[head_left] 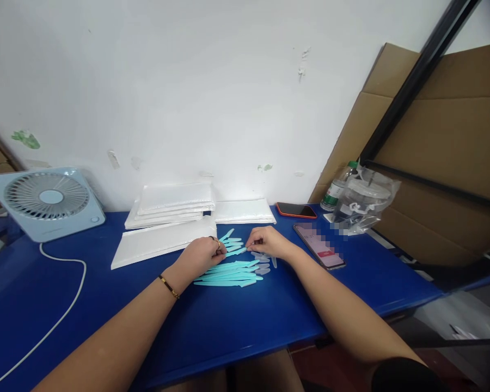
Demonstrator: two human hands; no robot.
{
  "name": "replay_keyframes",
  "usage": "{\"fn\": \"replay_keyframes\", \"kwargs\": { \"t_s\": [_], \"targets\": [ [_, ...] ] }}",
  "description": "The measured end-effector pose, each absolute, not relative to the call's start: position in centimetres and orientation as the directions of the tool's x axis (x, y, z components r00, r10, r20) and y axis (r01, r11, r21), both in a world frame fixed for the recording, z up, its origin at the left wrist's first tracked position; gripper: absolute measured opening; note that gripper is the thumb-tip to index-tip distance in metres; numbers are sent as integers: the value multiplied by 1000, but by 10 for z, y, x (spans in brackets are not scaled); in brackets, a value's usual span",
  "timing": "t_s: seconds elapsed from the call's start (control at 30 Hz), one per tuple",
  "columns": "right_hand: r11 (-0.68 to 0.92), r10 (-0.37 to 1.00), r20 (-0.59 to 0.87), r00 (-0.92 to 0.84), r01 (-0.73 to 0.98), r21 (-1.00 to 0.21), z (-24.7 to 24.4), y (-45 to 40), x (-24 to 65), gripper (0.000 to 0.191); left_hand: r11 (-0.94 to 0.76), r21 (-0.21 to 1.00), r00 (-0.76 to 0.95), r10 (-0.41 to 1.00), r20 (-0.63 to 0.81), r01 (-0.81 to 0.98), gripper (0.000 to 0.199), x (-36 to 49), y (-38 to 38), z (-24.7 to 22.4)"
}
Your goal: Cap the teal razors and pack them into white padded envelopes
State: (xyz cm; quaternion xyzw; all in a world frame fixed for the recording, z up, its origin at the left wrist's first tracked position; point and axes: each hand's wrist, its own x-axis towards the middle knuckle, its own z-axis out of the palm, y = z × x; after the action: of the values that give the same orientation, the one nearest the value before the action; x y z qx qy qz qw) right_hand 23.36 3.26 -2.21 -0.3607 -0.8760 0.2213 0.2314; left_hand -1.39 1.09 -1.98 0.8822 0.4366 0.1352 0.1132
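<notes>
Several thin turquoise sticks (pixel 224 275) lie side by side on the blue table, with more turquoise pieces (pixel 233 242) behind them. My left hand (pixel 212 252) is closed on the left end of one turquoise stick (pixel 237 251). At that stick's right end, the thumb and fingertips of my right hand (pixel 262 242) are pinched together on its tip. Small translucent caps (pixel 263 265) lie just right of the row, below my right hand. My left fingers partly hide the stick's left end.
White padded envelopes (pixel 175 198) are stacked at the back left, others (pixel 245 211) beside them. A fan (pixel 51 197) with a cable stands far left. Two phones (pixel 296 210) (pixel 318 245), a bottle (pixel 335 190) and a bagged cup (pixel 363 201) are on the right.
</notes>
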Motion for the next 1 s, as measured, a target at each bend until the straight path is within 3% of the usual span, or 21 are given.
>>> {"fn": "replay_keyframes", "kwargs": {
  "t_s": [0.2,0.33,0.5,0.8,1.0],
  "targets": [
    [669,716,270,-644,522,-528,-17,27,225,11,-617,258,590,787,182,743,19,-13,9,-20],
    [599,772,193,-606,590,-541,-4,23,245,13,-597,346,562,801,207,723,23,-17,2,-11],
    [510,806,42,-591,656,-556,-2,20,257,14,-584,415,610,788,82,698,16,-16,-2,-7],
    [557,795,137,-591,620,-552,-9,18,238,13,-526,410,529,840,115,745,18,-7,-2,-15],
    [644,745,193,-639,611,-461,-8,20,244,11,-517,365,512,851,120,774,17,-7,-4,-15]
  ]
}}
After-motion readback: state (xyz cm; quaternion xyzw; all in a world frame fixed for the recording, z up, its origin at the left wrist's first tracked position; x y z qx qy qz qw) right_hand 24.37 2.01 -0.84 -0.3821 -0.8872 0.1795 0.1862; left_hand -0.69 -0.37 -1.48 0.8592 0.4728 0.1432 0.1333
